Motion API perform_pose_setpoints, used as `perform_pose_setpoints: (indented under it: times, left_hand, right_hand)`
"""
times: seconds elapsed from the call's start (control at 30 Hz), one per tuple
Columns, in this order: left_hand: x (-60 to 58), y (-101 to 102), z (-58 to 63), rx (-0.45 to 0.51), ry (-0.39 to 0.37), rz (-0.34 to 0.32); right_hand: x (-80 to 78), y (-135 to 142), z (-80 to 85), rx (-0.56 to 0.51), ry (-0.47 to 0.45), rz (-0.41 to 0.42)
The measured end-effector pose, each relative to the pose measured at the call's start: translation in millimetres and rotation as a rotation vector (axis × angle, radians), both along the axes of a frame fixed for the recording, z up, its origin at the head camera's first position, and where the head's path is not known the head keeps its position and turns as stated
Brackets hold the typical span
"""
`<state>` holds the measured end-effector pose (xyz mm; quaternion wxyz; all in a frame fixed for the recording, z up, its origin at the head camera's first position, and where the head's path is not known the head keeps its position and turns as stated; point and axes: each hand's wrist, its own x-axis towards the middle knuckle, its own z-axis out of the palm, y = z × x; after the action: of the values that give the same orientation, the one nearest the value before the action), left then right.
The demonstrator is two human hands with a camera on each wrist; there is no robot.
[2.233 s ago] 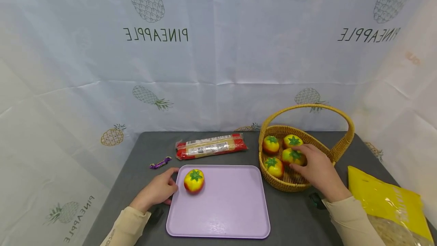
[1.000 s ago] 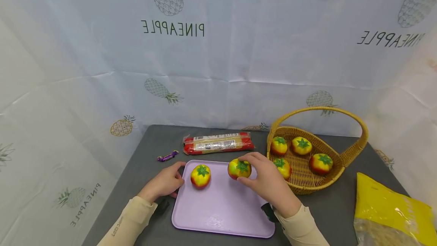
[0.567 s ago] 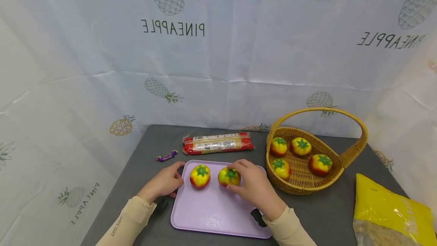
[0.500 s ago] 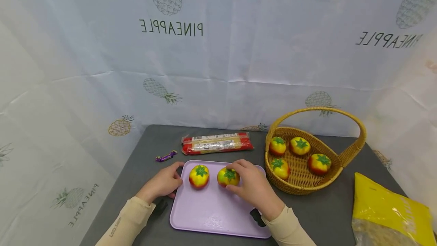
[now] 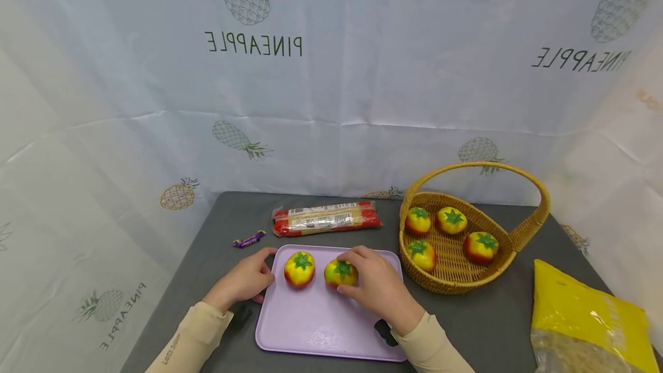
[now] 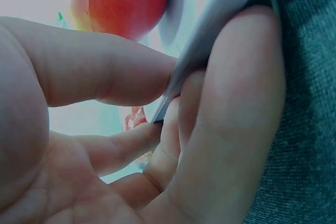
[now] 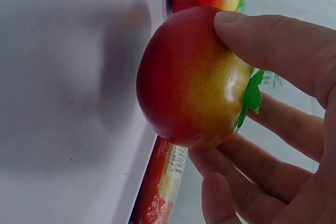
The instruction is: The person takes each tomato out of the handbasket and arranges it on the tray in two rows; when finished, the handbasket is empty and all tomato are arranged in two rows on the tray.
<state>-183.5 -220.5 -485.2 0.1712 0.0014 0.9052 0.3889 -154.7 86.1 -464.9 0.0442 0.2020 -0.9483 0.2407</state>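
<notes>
My left hand [image 5: 243,278] grips the left rim of a lilac tray [image 5: 321,327]. In the left wrist view its thumb lies over the rim, with fingers [image 6: 241,77] beneath. A red-and-yellow persimmon-like fruit [image 5: 299,270] with a green leaf cap sits near the tray's upper left corner. To its right, my right hand [image 5: 380,286] holds a second such fruit [image 7: 191,80] between thumb and fingers, over the tray's upper middle. Whether this fruit touches the tray I cannot tell. Several like fruits lie in a wicker basket [image 5: 450,288] with a tall handle.
Behind the tray lies a red-ended clear packet [image 5: 326,219], perhaps of noodles. A purple-wrapped candy [image 5: 249,239] is left of it. On the right rests a yellow bag [image 5: 585,304] with a clear lower part. A pineapple-print curtain [image 5: 331,73] closes off the back.
My right hand has taken a fruit out of the basket and carried it left over the tray, beside the first one. The left hand stays on the rim. The head view has shifted slightly.
</notes>
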Motion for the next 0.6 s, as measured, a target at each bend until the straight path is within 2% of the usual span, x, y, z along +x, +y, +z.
perform_pose_setpoints:
  times: [0.6]
  left_hand:
    - [0.1, -0.9, -2.7, 0.0, 0.019, -0.007]
  right_hand:
    - [-1.8, -3.6, -5.7, 0.007, 0.006, 0.006]
